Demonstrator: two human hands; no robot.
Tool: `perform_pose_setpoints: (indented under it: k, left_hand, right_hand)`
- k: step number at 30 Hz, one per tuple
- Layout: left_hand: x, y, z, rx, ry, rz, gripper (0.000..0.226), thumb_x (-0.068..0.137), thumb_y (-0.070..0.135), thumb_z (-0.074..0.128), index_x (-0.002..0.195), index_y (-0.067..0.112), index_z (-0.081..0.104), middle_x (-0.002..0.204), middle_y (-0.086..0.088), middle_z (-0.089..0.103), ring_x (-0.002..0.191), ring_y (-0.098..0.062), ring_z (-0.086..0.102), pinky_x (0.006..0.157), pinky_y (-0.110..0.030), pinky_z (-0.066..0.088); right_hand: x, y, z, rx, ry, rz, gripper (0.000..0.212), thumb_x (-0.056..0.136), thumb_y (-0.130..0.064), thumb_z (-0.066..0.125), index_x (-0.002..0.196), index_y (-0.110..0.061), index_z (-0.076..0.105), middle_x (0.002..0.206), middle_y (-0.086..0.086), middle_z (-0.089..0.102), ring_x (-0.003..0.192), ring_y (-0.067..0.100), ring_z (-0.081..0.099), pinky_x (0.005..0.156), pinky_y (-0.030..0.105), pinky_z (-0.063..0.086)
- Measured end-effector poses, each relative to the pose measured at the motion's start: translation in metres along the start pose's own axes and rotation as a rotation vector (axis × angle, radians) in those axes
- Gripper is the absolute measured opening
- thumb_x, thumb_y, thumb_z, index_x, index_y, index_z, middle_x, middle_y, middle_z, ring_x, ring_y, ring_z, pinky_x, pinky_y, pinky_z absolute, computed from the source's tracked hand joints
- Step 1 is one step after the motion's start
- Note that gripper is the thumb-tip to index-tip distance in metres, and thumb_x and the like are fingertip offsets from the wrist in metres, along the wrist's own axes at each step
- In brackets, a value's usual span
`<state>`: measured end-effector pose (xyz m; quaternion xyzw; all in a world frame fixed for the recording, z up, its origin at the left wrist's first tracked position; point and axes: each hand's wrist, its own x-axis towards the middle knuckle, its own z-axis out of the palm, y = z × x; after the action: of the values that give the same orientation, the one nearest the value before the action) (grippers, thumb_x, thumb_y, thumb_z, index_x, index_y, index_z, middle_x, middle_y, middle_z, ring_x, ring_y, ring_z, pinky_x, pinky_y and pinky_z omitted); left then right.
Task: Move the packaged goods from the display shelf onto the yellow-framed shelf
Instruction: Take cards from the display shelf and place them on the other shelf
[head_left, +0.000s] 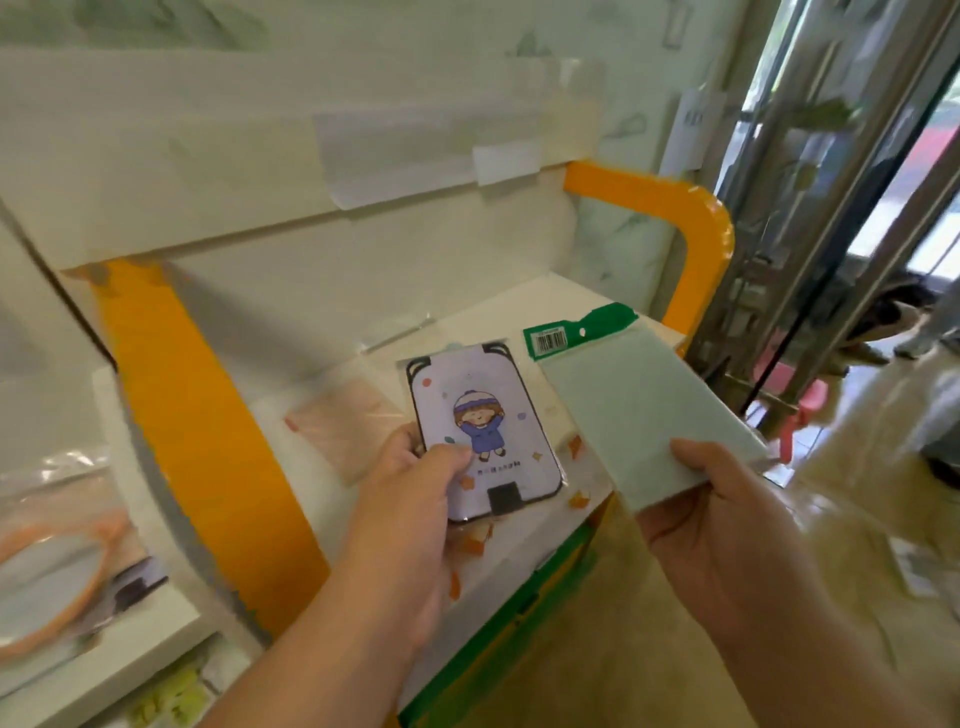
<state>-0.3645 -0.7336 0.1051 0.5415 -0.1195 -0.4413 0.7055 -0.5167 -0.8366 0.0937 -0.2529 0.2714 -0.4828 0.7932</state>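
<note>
The card pack is a clear sleeve over a pale lilac card with rounded corners and a dark outline. A cartoon child in a blue coat and striped hat, arms raised, fills its middle; small coloured dots and leaf shapes are scattered about, a line of small print I cannot read runs under the figure, and a black square tab sits at its lower edge. The left hand pinches it at the lower left, thumb on the face and fingers behind, holding it tilted just above the white shelf.

Beside it, to the right, the green pack is a flat, pale mint rectangle with a plain face, topped by a dark green header bearing a white barcode label. The right hand grips its near corner, thumb on top, and it slants up and away over the shelf's right end.

On the shelf behind the card pack lies a pinkish clear sleeve, and another clear wrapper farther back. The yellow frame curves round the shelf's right side, and a broad yellow band runs down its left. At far left, a lower white shelf holds a bag with an orange ring.
</note>
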Motion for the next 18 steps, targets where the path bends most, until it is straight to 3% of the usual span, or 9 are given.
perform_pose_setpoints:
  k: [2, 5, 7, 9, 10, 14, 18]
  left_hand:
    - [0.018, 0.0, 0.012, -0.051, 0.041, -0.002, 0.022, 0.096, 0.002, 0.052, 0.113, 0.014, 0.059, 0.081, -0.005, 0.079, 0.063, -0.019, 0.076, 0.045, -0.025, 0.055]
    - [0.041, -0.002, 0.022, -0.084, 0.08, -0.005, 0.023, 0.097, 0.003, 0.051, 0.112, 0.019, 0.06, 0.083, -0.005, 0.079, 0.066, -0.022, 0.076, 0.046, -0.029, 0.056]
    - [0.055, -0.006, 0.025, -0.083, 0.109, 0.007, 0.024, 0.097, 0.006, 0.05, 0.112, 0.021, 0.061, 0.086, -0.006, 0.079, 0.068, -0.025, 0.077, 0.051, -0.038, 0.06]
    - [0.07, -0.013, 0.03, -0.062, 0.143, 0.001, 0.026, 0.097, 0.01, 0.05, 0.115, 0.023, 0.062, 0.089, -0.006, 0.08, 0.069, -0.027, 0.077, 0.072, -0.054, 0.061]
    - [0.077, -0.015, 0.033, -0.061, 0.161, 0.001, 0.026, 0.097, 0.011, 0.05, 0.115, 0.024, 0.063, 0.09, -0.006, 0.08, 0.069, -0.027, 0.076, 0.075, -0.056, 0.059]
    - [0.11, -0.022, 0.053, -0.091, 0.246, 0.025, 0.022, 0.096, 0.006, 0.049, 0.11, 0.018, 0.06, 0.082, -0.003, 0.079, 0.057, -0.018, 0.073, 0.04, -0.029, 0.054]
    - [0.153, -0.022, 0.075, -0.074, 0.377, 0.071, 0.023, 0.094, 0.005, 0.05, 0.111, 0.015, 0.062, 0.095, -0.006, 0.079, 0.07, -0.018, 0.076, 0.052, -0.029, 0.053]
  right_hand:
    - [0.023, -0.004, -0.001, 0.003, 0.008, 0.004, 0.032, 0.097, -0.005, 0.046, 0.124, -0.02, 0.05, 0.115, 0.014, 0.069, 0.096, 0.025, 0.074, 0.064, 0.032, 0.061]
    - [0.055, -0.009, 0.0, 0.018, 0.008, 0.032, 0.038, 0.096, -0.005, 0.047, 0.131, -0.02, 0.049, 0.12, 0.015, 0.069, 0.099, 0.026, 0.073, 0.066, 0.032, 0.061]
    - [0.077, -0.012, 0.001, 0.013, -0.001, 0.051, 0.04, 0.096, -0.006, 0.048, 0.132, -0.021, 0.049, 0.12, 0.014, 0.07, 0.099, 0.025, 0.073, 0.067, 0.033, 0.061]
    - [0.1, -0.014, -0.001, -0.001, -0.002, 0.069, 0.037, 0.096, -0.006, 0.047, 0.129, -0.022, 0.051, 0.118, 0.012, 0.071, 0.101, 0.026, 0.073, 0.071, 0.036, 0.062]
    - [0.112, -0.013, -0.001, -0.004, -0.005, 0.079, 0.037, 0.096, -0.006, 0.047, 0.13, -0.022, 0.05, 0.117, 0.011, 0.072, 0.101, 0.026, 0.072, 0.071, 0.036, 0.062]
    - [0.162, -0.013, -0.002, 0.026, -0.059, 0.139, 0.045, 0.09, -0.005, 0.054, 0.131, -0.022, 0.048, 0.113, 0.01, 0.074, 0.101, 0.026, 0.073, 0.075, 0.037, 0.061]
    - [0.224, -0.019, -0.003, -0.039, -0.123, 0.229, 0.039, 0.096, -0.006, 0.05, 0.134, -0.017, 0.049, 0.123, 0.012, 0.07, 0.109, 0.028, 0.069, 0.097, 0.046, 0.053]
